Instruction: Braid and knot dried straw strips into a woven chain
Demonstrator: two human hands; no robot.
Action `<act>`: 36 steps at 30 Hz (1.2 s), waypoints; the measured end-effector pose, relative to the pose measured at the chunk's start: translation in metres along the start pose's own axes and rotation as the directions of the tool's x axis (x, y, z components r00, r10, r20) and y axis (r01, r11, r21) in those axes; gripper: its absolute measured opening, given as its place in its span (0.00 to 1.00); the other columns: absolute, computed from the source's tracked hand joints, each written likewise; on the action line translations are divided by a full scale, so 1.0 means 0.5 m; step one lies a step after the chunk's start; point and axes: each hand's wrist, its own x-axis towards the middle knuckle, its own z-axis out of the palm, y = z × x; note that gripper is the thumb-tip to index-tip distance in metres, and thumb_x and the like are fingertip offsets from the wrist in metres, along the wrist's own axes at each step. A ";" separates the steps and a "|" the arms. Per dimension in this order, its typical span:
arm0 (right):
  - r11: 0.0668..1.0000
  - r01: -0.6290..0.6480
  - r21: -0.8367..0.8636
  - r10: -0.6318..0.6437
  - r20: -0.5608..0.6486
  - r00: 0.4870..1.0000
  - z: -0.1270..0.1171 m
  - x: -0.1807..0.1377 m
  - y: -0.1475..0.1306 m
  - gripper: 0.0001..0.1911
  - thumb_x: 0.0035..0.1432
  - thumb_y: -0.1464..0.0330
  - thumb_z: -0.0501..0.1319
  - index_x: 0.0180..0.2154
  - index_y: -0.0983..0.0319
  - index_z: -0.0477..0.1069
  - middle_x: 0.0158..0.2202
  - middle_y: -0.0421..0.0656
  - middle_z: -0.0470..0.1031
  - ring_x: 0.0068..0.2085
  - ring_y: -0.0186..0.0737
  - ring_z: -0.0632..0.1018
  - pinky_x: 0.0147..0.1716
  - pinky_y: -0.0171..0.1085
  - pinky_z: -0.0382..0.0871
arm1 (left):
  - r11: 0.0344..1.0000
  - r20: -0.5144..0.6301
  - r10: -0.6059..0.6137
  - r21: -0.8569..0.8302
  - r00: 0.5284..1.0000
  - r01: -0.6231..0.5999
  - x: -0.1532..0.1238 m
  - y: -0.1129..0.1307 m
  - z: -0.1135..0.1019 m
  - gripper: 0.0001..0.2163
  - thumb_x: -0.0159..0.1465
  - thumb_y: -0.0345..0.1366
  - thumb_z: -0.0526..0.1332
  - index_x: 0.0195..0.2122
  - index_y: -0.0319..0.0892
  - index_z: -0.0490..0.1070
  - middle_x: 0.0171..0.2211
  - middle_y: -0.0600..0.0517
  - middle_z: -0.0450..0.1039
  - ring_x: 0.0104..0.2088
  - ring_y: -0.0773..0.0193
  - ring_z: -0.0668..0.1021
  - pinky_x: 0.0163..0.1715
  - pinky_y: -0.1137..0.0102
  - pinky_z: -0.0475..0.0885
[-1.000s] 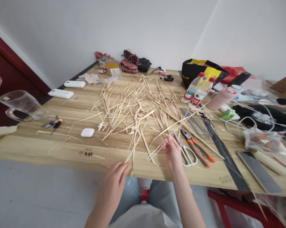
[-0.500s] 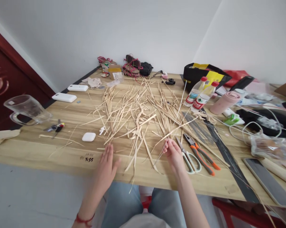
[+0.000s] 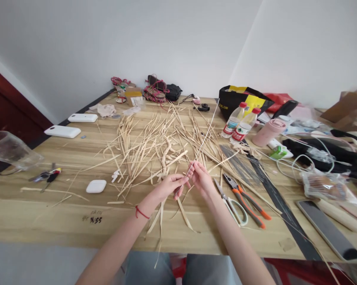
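Observation:
A long, thin, pale wire point(image 3: 208, 128) slants up and away from my hands over the straw strips. Its lower end is pinched in my left hand point(image 3: 172, 186), thumb against fingers. A little higher along it, my right hand point(image 3: 200, 178) grips the same wire, close beside the left. Beneath and beyond both hands spreads a loose heap of dry straw strips point(image 3: 145, 146). A braided piece of straw point(image 3: 165, 152) lies in the middle of the heap. Scissors point(image 3: 236, 208) and orange-handled pliers point(image 3: 249, 202) rest right of my right hand.
Several grey wires point(image 3: 239, 164) lie near the black strip on the table point(image 3: 59, 221). Two water bottles point(image 3: 244, 126), a pink tumbler point(image 3: 269, 132) and a black bag point(image 3: 225, 99) stand at the right. A phone point(image 3: 328, 229), white earbud case point(image 3: 96, 186) and clear pitcher point(image 3: 12, 148) lie around.
My left hand has moved from lying flat on the table to the right and now pinches the wire. My right hand has shifted slightly left with the wire, and the view has turned.

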 end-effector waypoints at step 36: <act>0.962 -0.035 -0.272 0.015 -0.078 0.997 -0.058 0.046 0.040 0.15 0.42 0.56 0.66 0.27 0.61 0.74 0.23 0.38 0.71 0.26 0.34 0.71 0.30 0.35 0.69 | 0.962 -0.318 0.034 0.269 0.947 0.056 0.040 -0.086 0.002 0.18 0.61 0.49 0.49 0.25 0.41 0.66 0.09 0.61 0.53 0.12 0.71 0.60 0.15 0.75 0.55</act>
